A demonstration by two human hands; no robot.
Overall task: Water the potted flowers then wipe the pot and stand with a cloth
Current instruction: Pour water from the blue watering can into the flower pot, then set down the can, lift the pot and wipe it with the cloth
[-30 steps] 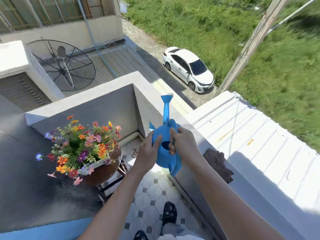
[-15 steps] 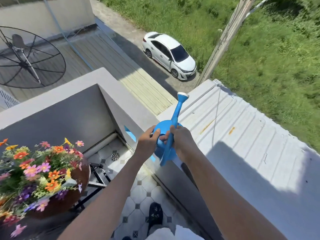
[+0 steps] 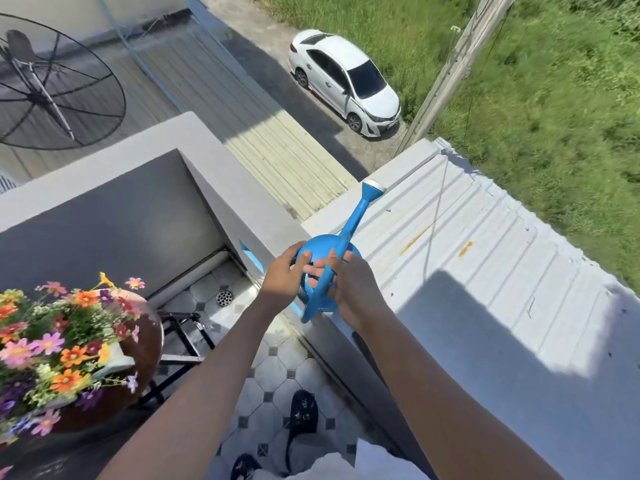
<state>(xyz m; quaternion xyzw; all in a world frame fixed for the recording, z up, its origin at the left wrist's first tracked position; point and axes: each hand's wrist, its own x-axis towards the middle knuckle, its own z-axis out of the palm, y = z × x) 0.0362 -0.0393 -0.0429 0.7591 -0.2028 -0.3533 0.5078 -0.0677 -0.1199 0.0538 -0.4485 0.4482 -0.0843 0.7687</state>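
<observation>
I hold a blue watering can [image 3: 332, 249] over the grey parapet wall [image 3: 242, 209], its long spout pointing up and to the right. My left hand [image 3: 285, 278] grips the can's round body on the left. My right hand [image 3: 353, 285] holds the handle side. At the lower left, colourful flowers [image 3: 59, 344] fill a brown pot [image 3: 145, 344] that rests on a black metal stand [image 3: 183, 337]. The cloth is out of sight.
The balcony floor has white tiles and a round drain [image 3: 224, 297]. My dark shoe [image 3: 303, 414] stands on the tiles. Beyond the wall lie a white metal roof [image 3: 485, 271], a white car [image 3: 346, 81], a pole [image 3: 450, 71] and a satellite dish [image 3: 45, 84].
The watering can has turned so its spout leans to the right, and both hands have shifted with it toward the wall. My view has swung right, leaving the flowers at the left edge.
</observation>
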